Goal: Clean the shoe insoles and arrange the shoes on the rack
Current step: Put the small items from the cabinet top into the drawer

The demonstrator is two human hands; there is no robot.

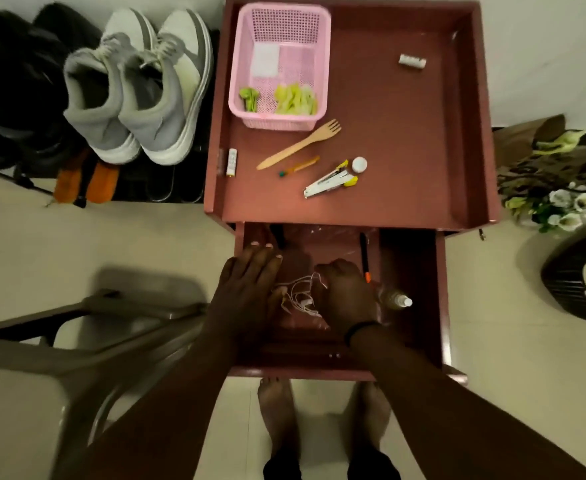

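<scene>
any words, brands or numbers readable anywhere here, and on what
None can be read.
Small white packet at the cabinet top's left edge: faint marks, too blurred to read.
Silver strip at the back right: no legible print.
Stapler: no brand visible.
Grey sneakers: no logo or text showing.
Bottle in the drawer, beside the right hand: no label readable.

Dim, warm indoor light; deep shadow fills the open drawer (409, 292) around the hands. Wide-angle bending warps the edges, and the forearms nearest the camera are blurred.
</scene>
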